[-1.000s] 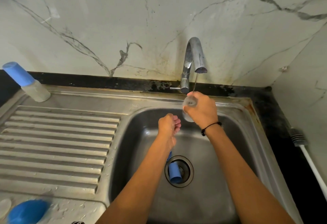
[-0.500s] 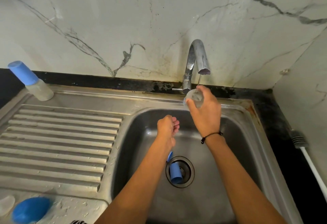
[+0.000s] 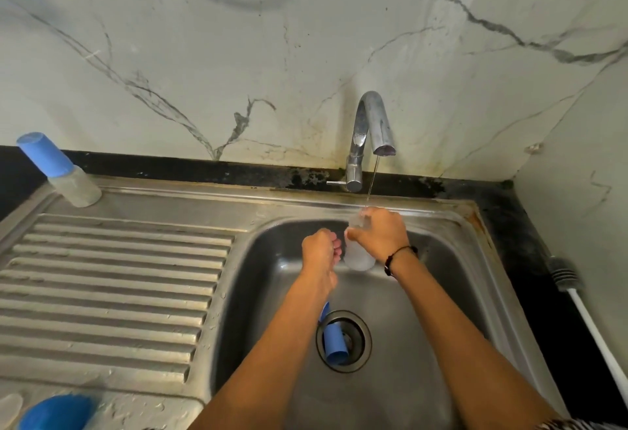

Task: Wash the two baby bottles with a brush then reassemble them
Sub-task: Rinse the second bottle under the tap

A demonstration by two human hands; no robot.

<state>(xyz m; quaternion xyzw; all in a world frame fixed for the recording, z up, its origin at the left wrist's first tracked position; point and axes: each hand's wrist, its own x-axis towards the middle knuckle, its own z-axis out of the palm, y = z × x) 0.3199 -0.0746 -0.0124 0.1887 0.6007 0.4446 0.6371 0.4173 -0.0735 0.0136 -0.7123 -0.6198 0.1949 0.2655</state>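
Under the tap: right hand (image 3: 382, 234) grips a clear bottle (image 3: 356, 253) by its upper part, mouth up, right below the thin stream of water (image 3: 372, 181) falling from the tap (image 3: 372, 123).
Left hand: left hand (image 3: 321, 249) is just beside the bottle with fingers curled; it seems to hold nothing, though the palm side is turned away and I cannot be sure.
Sink: a blue cap (image 3: 334, 344) lies on the drain (image 3: 344, 341) in the sink (image 3: 441, 293), partly under the left forearm.
Second bottle: the other bottle (image 3: 59, 171), with its blue cap on, stands on the far left corner of the steel surface (image 3: 119, 276), well apart from the sink.
Brush: the brush (image 3: 565, 275) lies on the dark ledge to the right of the sink, untouched.
Near edge: a blue round part (image 3: 57, 412) and a clear piece (image 3: 10, 406) lie at the lower left; too blurred to name.
Step in hand: likely rinsing or filling the open bottle.
Doing it well: keep the mouth centred under the stream, since the flow is thin and easy to miss; hold the bottle near upright until it fills, then swirl and tip out over the basin.
Watch for: a wet, smooth bottle may slip, so the left hand could steady its base.
Still to do: brushing, the second bottle, and reassembly.
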